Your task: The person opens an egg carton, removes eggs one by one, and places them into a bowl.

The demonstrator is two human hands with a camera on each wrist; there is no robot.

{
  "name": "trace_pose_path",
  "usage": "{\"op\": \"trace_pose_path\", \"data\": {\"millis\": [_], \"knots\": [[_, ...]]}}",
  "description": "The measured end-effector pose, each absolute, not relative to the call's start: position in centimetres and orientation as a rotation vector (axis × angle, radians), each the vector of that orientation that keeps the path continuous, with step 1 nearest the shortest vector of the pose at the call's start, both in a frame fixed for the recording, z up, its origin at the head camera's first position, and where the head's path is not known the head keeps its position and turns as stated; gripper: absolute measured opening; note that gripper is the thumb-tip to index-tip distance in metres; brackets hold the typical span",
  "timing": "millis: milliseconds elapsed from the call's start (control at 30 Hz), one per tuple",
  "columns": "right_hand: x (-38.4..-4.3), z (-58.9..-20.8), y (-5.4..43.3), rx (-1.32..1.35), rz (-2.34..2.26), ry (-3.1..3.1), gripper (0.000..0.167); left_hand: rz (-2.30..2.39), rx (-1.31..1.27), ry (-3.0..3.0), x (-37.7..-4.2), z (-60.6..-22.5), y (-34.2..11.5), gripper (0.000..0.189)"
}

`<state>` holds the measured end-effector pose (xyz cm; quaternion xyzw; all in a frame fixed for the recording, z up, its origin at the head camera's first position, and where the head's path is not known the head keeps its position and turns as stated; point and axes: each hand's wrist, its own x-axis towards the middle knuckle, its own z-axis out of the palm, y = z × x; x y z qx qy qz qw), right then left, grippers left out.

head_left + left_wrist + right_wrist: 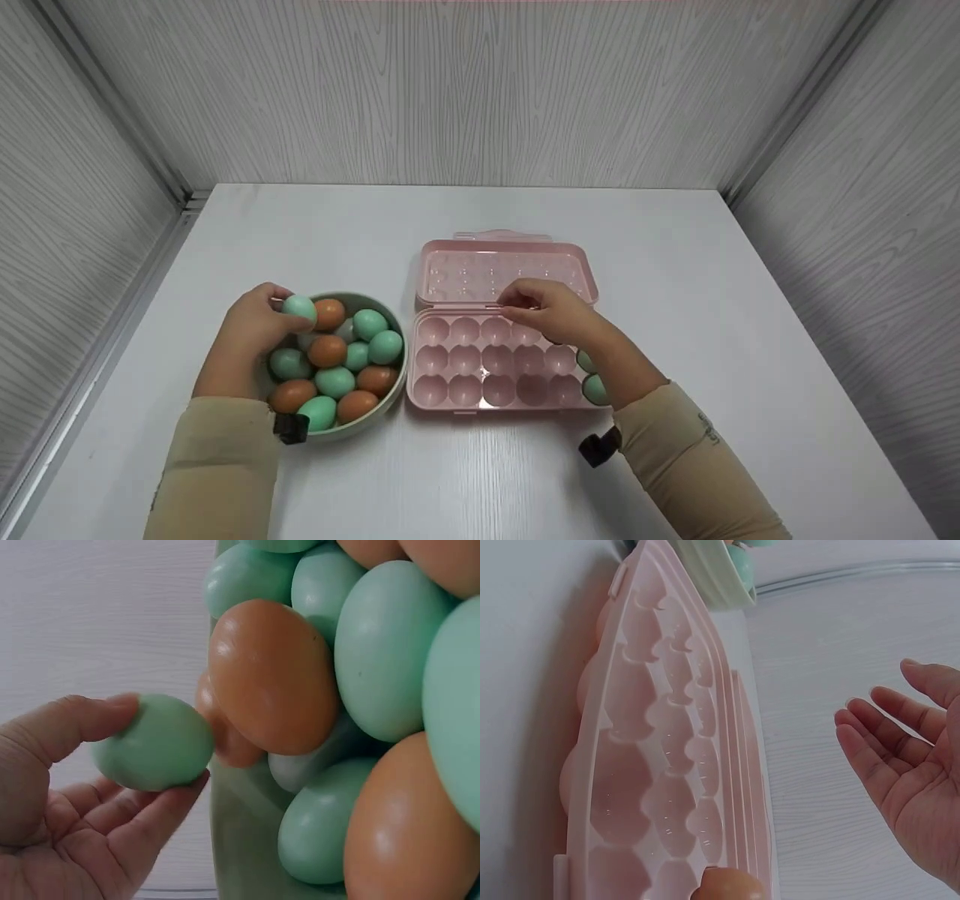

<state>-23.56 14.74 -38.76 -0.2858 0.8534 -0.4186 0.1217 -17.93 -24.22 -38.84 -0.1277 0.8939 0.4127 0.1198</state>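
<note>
At the far-left rim of the bowl, my left hand point(259, 319) pinches a pale green egg point(155, 742) between thumb and fingers. The light green bowl point(400, 375) holds a pile of green and brown eggs, among them a brown egg point(274, 675) close beside the pinched one. Over the back right part of the pink egg carton point(450, 409) hovers my right hand point(559, 311), its fingers loosely bent with nothing between them. Green eggs point(595, 390) sit in the carton's right-end column, partly hidden by the right forearm. A brown egg point(731, 885) shows at the right wrist view's bottom edge.
The carton's hinged lid point(506, 274) lies folded back behind its base. Bowl and carton stand side by side on a white table point(480, 480). Grey wood-patterned panels point(465, 97) enclose the table at the back and both sides.
</note>
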Motion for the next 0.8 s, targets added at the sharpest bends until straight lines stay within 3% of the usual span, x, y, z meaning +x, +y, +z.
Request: {"op": "trace_pose_path", "data": {"millis": [800], "knots": [[-23.52,-38.83,14.89,-0.836,-1.199,2.501,0.012,1.081,-0.457,2.506,-18.15,-39.66,-24.70,0.063]]}}
